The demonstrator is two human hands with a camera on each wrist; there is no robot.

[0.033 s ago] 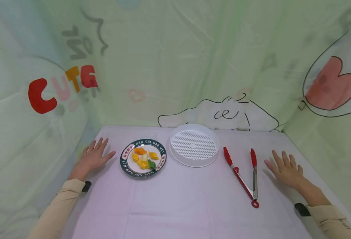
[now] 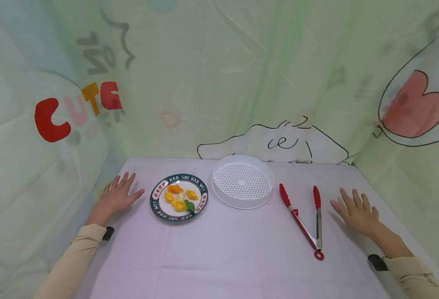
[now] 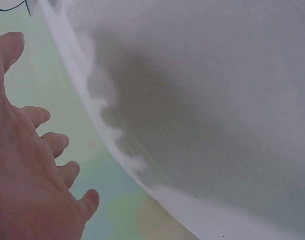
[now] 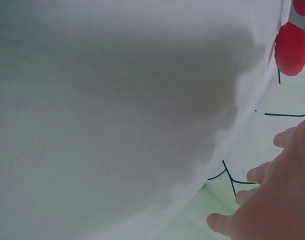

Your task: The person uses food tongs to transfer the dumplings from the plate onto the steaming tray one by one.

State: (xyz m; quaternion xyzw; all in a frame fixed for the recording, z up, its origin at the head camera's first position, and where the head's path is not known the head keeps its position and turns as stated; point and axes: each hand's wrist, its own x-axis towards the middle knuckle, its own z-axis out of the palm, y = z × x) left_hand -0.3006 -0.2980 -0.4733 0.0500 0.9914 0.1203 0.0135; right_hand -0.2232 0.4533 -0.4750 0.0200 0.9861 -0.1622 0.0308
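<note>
My left hand (image 2: 117, 200), fingers spread, is at the left side of the table and holds nothing. Nearest to it is a round plate (image 2: 155, 209) with a dark lettered rim, bearing several small dumplings (image 2: 180, 205) in yellow, orange, white and green. On the other side, my right hand (image 2: 359, 214) is also spread and bare. Red-tipped tongs (image 2: 302, 227) lie to its left, their arms apart in a V; one red tip (image 4: 292, 52) shows in the right wrist view. Between plate and tongs sits a white round steamer basket (image 2: 242, 203) with a perforated base.
A pale cloth covers the table (image 2: 212, 265). Green printed curtains (image 2: 204, 83) enclose the back and both sides, and the back one meets the table's far edge just behind the steamer basket. Each wrist wears a dark band below a beige sleeve (image 2: 70, 259).
</note>
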